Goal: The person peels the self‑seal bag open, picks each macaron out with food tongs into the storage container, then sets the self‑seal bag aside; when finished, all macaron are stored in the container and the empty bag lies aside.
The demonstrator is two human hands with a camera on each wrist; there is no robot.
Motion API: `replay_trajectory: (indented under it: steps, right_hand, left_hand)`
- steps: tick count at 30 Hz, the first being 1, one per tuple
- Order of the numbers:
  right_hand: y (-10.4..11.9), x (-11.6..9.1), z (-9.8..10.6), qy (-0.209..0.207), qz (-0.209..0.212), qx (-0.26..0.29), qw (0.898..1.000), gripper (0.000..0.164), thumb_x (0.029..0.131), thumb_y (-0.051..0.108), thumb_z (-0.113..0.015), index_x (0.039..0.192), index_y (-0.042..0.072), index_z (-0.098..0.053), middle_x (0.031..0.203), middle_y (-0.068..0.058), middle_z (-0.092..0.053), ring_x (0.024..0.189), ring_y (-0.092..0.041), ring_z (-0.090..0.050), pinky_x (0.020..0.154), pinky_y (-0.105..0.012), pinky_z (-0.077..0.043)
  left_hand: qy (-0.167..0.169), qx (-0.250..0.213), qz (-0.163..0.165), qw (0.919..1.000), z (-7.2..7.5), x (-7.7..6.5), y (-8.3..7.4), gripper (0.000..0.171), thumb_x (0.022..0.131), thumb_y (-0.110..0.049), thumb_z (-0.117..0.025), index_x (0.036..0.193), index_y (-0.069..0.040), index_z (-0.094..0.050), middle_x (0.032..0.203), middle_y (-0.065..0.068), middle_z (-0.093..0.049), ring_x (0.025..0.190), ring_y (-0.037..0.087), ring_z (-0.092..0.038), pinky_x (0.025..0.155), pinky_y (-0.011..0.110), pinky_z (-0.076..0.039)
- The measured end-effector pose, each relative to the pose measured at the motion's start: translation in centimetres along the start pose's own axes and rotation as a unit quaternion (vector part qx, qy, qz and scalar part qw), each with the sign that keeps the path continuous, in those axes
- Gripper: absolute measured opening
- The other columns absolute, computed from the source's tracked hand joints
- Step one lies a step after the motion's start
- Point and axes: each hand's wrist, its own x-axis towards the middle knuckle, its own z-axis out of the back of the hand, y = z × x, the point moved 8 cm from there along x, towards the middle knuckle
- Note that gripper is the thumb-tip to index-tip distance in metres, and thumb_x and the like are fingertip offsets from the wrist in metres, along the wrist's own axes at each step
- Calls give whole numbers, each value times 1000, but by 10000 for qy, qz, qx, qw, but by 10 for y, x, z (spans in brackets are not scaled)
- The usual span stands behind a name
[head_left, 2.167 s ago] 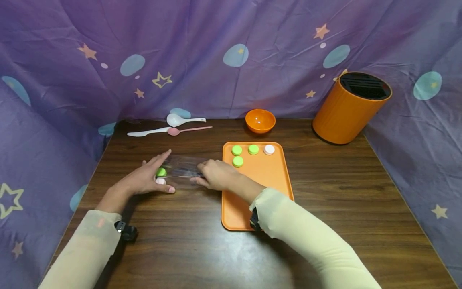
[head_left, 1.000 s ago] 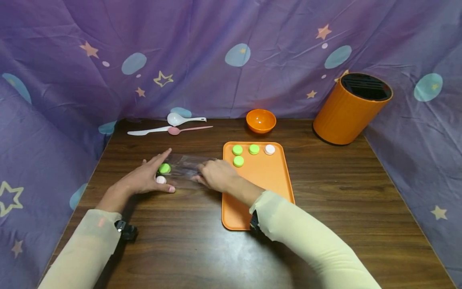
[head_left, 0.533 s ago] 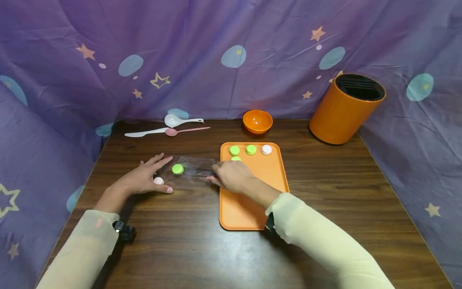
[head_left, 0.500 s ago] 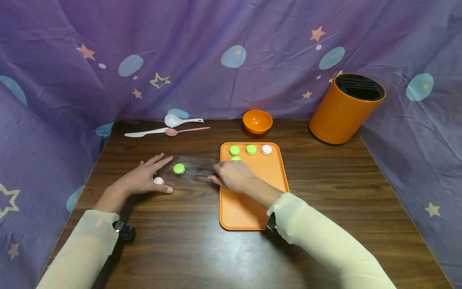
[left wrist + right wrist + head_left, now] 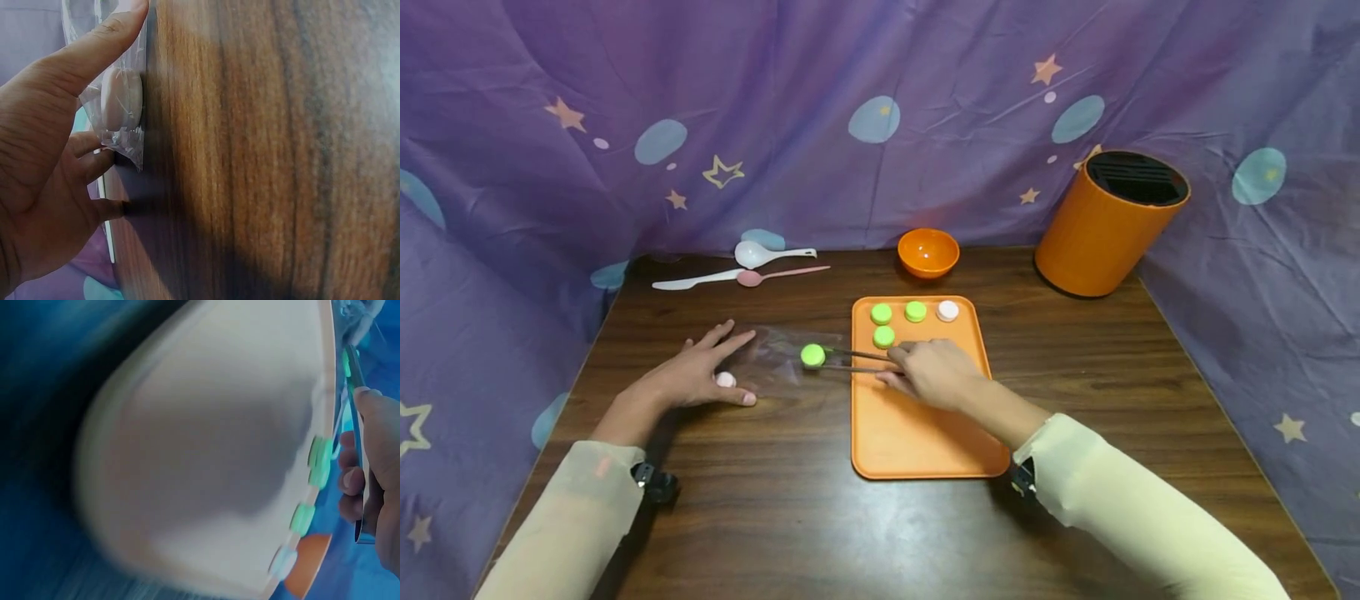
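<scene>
My right hand (image 5: 942, 373) grips a pair of thin metal tongs (image 5: 868, 356) over the left part of the orange tray (image 5: 917, 442). Their tips hold a green macaron (image 5: 812, 356), just left of the tray, overlapping the open end of a clear plastic bag (image 5: 775, 377) in the head view. On the wooden table, my left hand (image 5: 681, 375) lies at the bag's other end with thumb and fingers spread around it. A pale pink macaron (image 5: 122, 100) sits inside the bag behind the thumb. Toward the tray's far end are three green macarons (image 5: 915, 311) and one pale pink macaron (image 5: 947, 311).
Behind the tray stands an orange bowl (image 5: 928, 253). A tall orange knife block (image 5: 1105, 229) is at the back right. Along the back left lie a white ladle (image 5: 752, 254), a white knife (image 5: 688, 282) and a pink spoon (image 5: 751, 278). A purple curtain (image 5: 790, 150) surrounds the table.
My right hand has moved right with the tongs, drawing the green macaron from beside my left hand to the bag's mouth. The pale macaron stays by my left hand, which has barely moved.
</scene>
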Motion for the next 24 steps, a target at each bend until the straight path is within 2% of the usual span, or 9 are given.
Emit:
replay_trajectory:
  steps: [9,15,19,24]
  right_hand:
    - [-38,-46,24,-406,-287,-168,9986,36,106,46,-75,104,10,-75,80,-4,-74,58,-23,-67,51,-45,-56]
    - [-77,-78,37,-578,-569,-127,9966,30,101,38,-81,100,9,-74,78,-6,-73,60,-24,-66,50,-46,-53]
    - [-97,-92,37,-523,-801,-115,9953,29,101,36,-83,95,10,-73,77,-5,-72,60,-22,-64,51,-47,-54]
    - [-108,-103,28,-272,-975,-110,9948,31,103,37,-80,107,7,-78,89,-11,-81,71,-31,-75,57,-53,-60]
  left_hand:
    - [11,123,93,9999,-1,1,2,113,88,-58,-90,175,-15,-31,182,34,-10,168,59,-11,126,87,-8]
    - [0,109,87,9999,-1,0,0,114,87,-59,-90,175,-16,-31,182,33,-9,168,60,-12,126,88,-8]
    - [-11,89,66,9999,0,0,1,115,87,-61,-90,176,-17,-31,182,33,-10,167,60,-12,126,88,-8]
    - [-78,-77,-15,9999,0,0,1,115,85,-61,-91,175,-18,-33,182,34,-11,167,61,-13,124,89,-7]
